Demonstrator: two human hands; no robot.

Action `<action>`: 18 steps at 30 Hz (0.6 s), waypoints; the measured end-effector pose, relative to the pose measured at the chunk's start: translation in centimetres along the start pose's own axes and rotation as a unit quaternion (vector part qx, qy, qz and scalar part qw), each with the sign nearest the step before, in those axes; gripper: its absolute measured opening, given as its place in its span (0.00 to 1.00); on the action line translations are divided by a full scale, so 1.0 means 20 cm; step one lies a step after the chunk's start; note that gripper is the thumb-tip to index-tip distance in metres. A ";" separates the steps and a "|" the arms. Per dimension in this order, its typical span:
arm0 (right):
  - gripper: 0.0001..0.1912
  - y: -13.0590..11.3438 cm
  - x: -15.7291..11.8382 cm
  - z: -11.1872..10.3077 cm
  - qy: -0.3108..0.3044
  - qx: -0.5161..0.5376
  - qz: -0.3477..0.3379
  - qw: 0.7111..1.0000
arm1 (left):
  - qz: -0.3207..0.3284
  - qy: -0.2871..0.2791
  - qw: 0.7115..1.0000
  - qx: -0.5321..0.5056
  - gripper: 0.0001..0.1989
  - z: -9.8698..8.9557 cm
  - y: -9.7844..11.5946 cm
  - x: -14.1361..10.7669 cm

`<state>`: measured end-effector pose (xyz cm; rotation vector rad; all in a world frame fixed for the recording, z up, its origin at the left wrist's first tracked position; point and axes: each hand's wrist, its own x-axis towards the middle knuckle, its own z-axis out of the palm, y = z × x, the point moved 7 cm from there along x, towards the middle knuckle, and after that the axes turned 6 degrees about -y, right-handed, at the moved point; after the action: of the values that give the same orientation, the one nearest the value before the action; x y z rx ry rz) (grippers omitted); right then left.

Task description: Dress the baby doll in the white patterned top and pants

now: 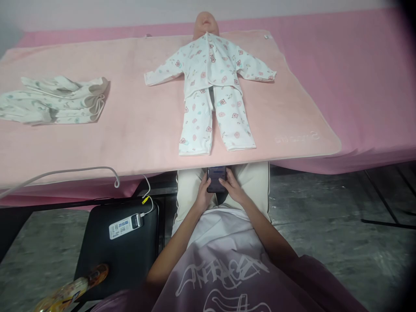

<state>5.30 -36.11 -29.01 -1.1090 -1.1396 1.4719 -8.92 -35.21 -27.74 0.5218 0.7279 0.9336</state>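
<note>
Low in my lap, just under the table's front edge, a dark smartphone (216,180) with a lit screen sits between my two hands. My left hand (204,193) is wrapped round its left side, thumb at the screen. Round the right side closes my right hand (232,187), its thumb also over the screen. Above them on the table lies a baby doll (206,25) on its back. It wears a white printed baby top (211,60) with sleeves spread out and matching trousers (198,121).
A pink blanket (130,95) covers much of the pink-clothed table (351,65). Folded printed baby clothes (58,102) lie at the left. On a black stool (97,234) rest a white power bank (125,226) with a cable and a yellow-orange bottle-like item (74,288).
</note>
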 end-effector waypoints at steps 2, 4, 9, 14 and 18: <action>0.35 0.00 0.00 0.00 0.010 -0.002 0.001 1.000 | 0.002 -0.003 1.000 -0.003 0.33 -0.01 0.00 0.00; 0.37 0.00 0.00 0.00 0.001 0.005 0.004 1.000 | -0.001 -0.006 1.000 -0.004 0.33 -0.01 0.00 0.00; 0.46 -0.02 -0.03 0.01 -0.039 0.012 0.007 0.999 | -0.010 -0.018 1.000 -0.009 0.32 -0.02 0.00 0.00; 0.49 -0.02 -0.03 0.01 -0.035 -0.007 -0.002 0.999 | -0.016 -0.018 0.999 -0.021 0.34 -0.03 -0.01 0.00; 0.48 -0.01 -0.03 0.00 -0.032 -0.005 0.003 0.999 | -0.015 -0.015 1.000 -0.005 0.37 -0.01 0.00 -0.01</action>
<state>5.35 -36.71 -28.71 -1.0807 -1.1906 1.5173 -9.13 -35.39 -27.89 0.5132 0.7021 0.8997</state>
